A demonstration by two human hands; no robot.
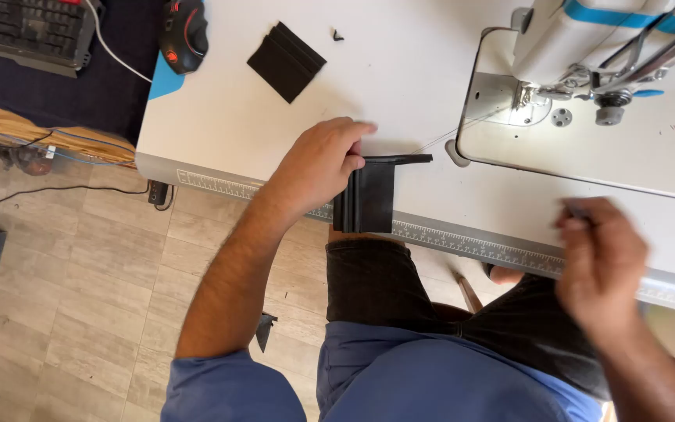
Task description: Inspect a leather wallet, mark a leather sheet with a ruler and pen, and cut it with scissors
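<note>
My left hand [318, 166] grips a stack of black fabric pieces [369, 195] at the front edge of the white sewing table [236, 117], the stack hanging partly over the edge. A thin thread runs from the stack toward the needle area of the white sewing machine [580, 47] at the upper right. My right hand [599, 262] is blurred near the table's front edge at the right, fingers pinched together; something small and thin may be in them, but I cannot make it out.
Another pile of black fabric pieces [287, 61] lies at the back of the table. A black and red object [183, 33] rests at the far left corner. A ruler strip [462, 238] runs along the front edge. Tiled floor and cables are at left.
</note>
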